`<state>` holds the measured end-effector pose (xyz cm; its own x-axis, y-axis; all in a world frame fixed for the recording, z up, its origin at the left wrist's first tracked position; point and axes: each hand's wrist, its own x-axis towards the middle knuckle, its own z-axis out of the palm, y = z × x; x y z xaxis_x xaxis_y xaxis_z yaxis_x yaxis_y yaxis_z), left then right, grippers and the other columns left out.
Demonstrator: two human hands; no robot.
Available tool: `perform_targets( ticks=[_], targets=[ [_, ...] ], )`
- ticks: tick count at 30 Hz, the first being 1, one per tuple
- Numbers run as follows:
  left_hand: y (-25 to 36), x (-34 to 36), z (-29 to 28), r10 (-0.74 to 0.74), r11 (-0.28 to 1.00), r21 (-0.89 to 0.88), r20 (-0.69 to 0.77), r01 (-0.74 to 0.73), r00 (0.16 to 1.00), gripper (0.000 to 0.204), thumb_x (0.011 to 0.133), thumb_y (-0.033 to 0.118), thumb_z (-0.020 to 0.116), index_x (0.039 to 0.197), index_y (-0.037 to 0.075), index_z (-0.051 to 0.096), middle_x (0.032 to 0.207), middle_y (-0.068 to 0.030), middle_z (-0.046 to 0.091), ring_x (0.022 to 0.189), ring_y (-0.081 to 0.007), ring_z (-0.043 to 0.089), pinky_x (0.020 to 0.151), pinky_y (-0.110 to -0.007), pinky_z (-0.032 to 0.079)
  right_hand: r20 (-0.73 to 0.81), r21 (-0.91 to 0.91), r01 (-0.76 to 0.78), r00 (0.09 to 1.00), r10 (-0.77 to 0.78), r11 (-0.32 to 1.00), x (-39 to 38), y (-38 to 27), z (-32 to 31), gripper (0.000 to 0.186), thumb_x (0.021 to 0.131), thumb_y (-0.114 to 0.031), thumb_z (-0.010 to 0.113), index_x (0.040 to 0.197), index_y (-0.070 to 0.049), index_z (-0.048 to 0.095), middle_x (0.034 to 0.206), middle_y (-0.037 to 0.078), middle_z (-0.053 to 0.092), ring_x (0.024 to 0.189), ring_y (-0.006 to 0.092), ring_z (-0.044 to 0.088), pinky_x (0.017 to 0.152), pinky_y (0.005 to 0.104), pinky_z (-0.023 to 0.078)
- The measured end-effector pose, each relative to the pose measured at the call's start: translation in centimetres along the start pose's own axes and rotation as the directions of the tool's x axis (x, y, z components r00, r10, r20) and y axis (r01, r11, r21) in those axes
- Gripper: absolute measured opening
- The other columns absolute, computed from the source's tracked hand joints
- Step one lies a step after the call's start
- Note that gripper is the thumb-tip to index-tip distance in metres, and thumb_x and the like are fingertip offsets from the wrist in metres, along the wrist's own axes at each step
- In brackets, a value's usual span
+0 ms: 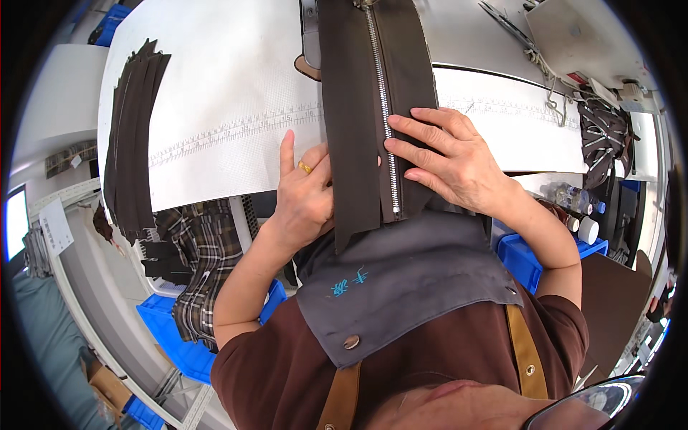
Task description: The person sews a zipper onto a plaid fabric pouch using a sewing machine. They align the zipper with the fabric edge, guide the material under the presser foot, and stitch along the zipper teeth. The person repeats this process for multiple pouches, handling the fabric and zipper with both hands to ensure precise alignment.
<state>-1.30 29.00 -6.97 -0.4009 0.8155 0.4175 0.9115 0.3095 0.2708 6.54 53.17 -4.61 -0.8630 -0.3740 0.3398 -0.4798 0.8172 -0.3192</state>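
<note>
A dark brown fabric piece [351, 122] lies lengthwise in front of me, its near end hanging over the table edge. A metal-toothed zipper [380, 79] runs down it. At the fabric's left edge is my left hand [307, 190], with a yellow ring. One finger points up; the others curl in at the edge, their tips hidden by the cloth. My right hand [455, 158] lies flat on the fabric's right side, fingers stretched out, fingertips beside the zipper teeth. Beyond my hands, the fabric passes by a sewing machine's metal plate [310, 36].
A stack of dark fabric strips [136, 136] lies on the left of the white table [215, 79], which bears a printed ruler. Plaid cloth [201, 258] hangs over a blue bin [168, 330]. Zippers [605, 140] pile at right; scissors [505, 21] lie far right; bottles [573, 197] stand below.
</note>
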Motion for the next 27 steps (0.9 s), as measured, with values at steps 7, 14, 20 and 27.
perform_targets(
  ticks=[7,14,20,27],
  targets=[
    [-0.3,-0.2,-0.2,0.003,0.998,-0.067,0.015,-0.002,1.000,0.039,0.080,0.024,0.065,0.116,0.012,0.068,0.115,-0.0099,0.064,0.104,-0.0270,0.059,0.115,-0.052,0.013,0.031,-0.025,0.023,0.999,-0.022,0.999,0.1,-0.1,0.6,0.047,0.077,-0.022,0.072,0.122,-0.015,0.062,0.137,0.003,0.052,0.120,0.0268,0.049,0.097,0.0435,0.042],
    [1.2,3.4,-1.6,-0.057,0.948,0.278,-0.325,0.153,0.944,0.025,0.085,0.016,0.057,0.107,0.011,0.068,0.124,-0.0100,0.062,0.115,-0.0277,0.057,0.113,-0.049,0.017,0.091,-0.024,0.084,0.993,-0.081,0.996,-0.1,0.4,0.1,0.052,0.076,-0.024,0.073,0.127,-0.021,0.061,0.144,0.003,0.045,0.123,0.0289,0.048,0.099,0.0461,0.041],
    [-2.4,5.4,-4.3,0.004,0.990,-0.143,-0.023,-0.007,1.000,0.026,0.082,0.006,0.060,0.105,0.012,0.068,0.110,-0.0017,0.070,0.105,-0.0206,0.065,0.112,-0.050,0.020,0.103,-0.055,0.142,0.985,-0.136,0.988,0.2,0.7,-0.4,0.044,0.080,-0.030,0.071,0.122,-0.022,0.062,0.137,0.006,0.050,0.119,0.0288,0.050,0.095,0.0422,0.044],
    [-2.5,3.5,-1.2,0.102,0.994,-0.034,0.040,-0.101,0.994,0.025,0.083,0.013,0.058,0.106,0.010,0.068,0.117,-0.0026,0.068,0.107,-0.0198,0.064,0.112,-0.050,0.022,0.120,-0.023,0.107,0.987,-0.103,0.994,0.3,0.5,-0.6,0.043,0.076,-0.027,0.073,0.117,-0.019,0.064,0.141,0.005,0.047,0.122,0.0294,0.048,0.097,0.0451,0.042]
  ],
)
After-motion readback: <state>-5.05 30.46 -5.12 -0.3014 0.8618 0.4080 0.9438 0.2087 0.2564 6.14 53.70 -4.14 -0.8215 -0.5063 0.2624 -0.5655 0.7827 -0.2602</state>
